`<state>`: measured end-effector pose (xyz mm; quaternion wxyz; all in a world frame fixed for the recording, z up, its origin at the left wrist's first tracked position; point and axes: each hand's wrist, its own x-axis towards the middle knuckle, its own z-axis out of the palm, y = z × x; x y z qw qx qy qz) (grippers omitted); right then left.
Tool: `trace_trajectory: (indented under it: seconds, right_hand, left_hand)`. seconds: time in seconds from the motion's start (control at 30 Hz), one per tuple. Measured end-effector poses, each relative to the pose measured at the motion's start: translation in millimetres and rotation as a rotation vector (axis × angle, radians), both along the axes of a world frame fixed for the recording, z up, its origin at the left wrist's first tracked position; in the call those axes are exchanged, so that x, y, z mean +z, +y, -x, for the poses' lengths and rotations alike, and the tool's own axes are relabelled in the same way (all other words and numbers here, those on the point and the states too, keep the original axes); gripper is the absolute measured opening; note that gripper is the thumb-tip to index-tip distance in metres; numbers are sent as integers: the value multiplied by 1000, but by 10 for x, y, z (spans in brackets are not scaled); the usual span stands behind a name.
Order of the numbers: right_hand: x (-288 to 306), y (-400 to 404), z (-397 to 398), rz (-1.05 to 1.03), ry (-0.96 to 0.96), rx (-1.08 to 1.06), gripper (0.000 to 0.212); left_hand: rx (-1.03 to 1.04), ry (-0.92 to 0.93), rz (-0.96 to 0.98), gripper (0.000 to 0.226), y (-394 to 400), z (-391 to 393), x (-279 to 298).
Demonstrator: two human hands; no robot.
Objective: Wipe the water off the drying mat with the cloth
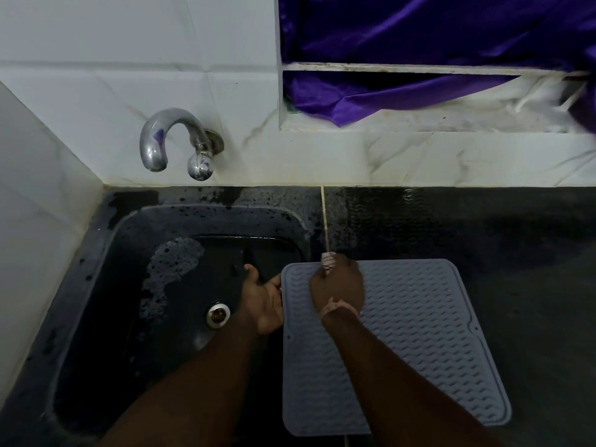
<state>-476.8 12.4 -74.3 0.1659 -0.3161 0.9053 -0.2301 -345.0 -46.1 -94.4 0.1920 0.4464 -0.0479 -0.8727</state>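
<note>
The mat lay flat on the dark counter, its left edge overhanging the sink. The right hand was curled tight round a bunched cloth at the mat's far-left corner, while the left hand touched the mat's left edge, fingers relaxed and apart. The ridged mat appeared light, floppy and likely to slide when wet, so bracing that edge seemed prudent; the cloth looked soft and best kept wadded.
</note>
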Motion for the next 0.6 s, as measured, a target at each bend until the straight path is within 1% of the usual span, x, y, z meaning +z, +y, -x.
trace_trajectory:
  seconds: [0.07, 0.13, 0.2, 0.27, 0.3, 0.37, 0.4, 0.43, 0.47, 0.5, 0.53, 0.6]
  right_hand:
    - [20, -123, -215, -2, 19, 85, 38]
    - [48, -204, -380, -43, 39, 218, 41]
    - [82, -265, -517, -88, 6, 338, 44]
    - [174, -334, -638, -130, -58, 402, 44]
    - [195, -370, -662, -113, -175, 381, 41]
    - [244, -417, -590, -5, -619, 232, 25]
    - [245, -405, -495, 51, -780, 174, 15]
    - [252, -363, -366, 140, -873, 121, 8]
    - [273, -273, -196, 218, -898, 62, 8]
    - [332, -158, -18, 278, -894, 25, 10]
    - [413, -6, 180, 286, -861, 7, 14]
    - [495, 368, 625, 230, -757, -99, 31]
  left_hand:
    - [-13, 21, 9, 114, -19, -15, -46]
    - [-17, 46, 23, 114, -37, -47, -87]
    - [-7, 79, 23, 112, -19, -80, -98]
    - [73, 100, 21, 106, -7, -79, -113]
    - [119, 77, 25, 101, -11, -73, -133]
    - [166, 30, 14, 87, -39, -55, -157]
    - [183, 50, 2, 86, -62, -40, -146]
    - [160, 62, -6, 92, -70, -27, -106]
    - [111, 75, -9, 103, -63, -16, -66]
    - [47, 41, -2, 112, -60, -17, -12]
    - [6, 12, 6, 114, -52, -21, 5]
    - [-60, -68, 34, 106, -15, -9, 40]
